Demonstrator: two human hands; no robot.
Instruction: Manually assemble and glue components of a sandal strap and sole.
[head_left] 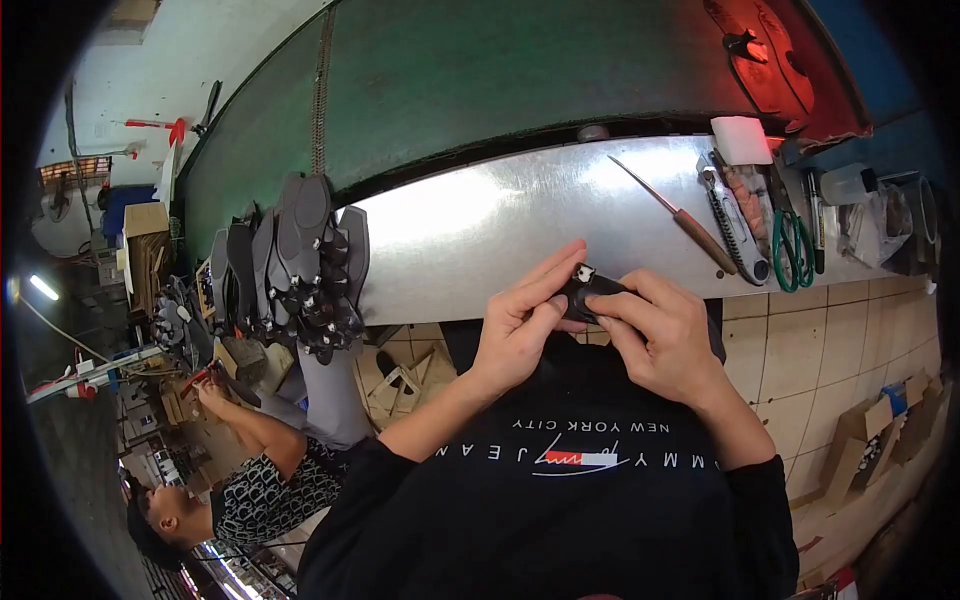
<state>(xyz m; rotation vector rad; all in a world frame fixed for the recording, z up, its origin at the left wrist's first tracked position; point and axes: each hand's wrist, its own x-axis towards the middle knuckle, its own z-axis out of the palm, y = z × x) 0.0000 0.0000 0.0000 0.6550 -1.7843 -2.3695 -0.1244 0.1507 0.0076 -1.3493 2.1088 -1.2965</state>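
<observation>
Just over the near edge of the metal worktop, my left hand [517, 335] and my right hand [663, 335] hold a small black strap piece [588, 294] between them. A white patch shows at its upper end. My left hand's fingers and thumb close on one side of it. On the other side, my right hand pinches it with thumb and fingertips. Most of the piece is hidden by my fingers. Left of my hands lies a pile of grey sandal soles [305, 205] with black straps [300, 300], some showing white patches.
On the shiny metal worktop [450, 215] lie an awl [690, 238], a utility knife [730, 220], green-handled scissors [793, 255], a black marker [815, 215] and a white block [742, 140]. Beyond runs a green belt [450, 80], with soles [755, 70] in red light. Another person [270, 490] works at left.
</observation>
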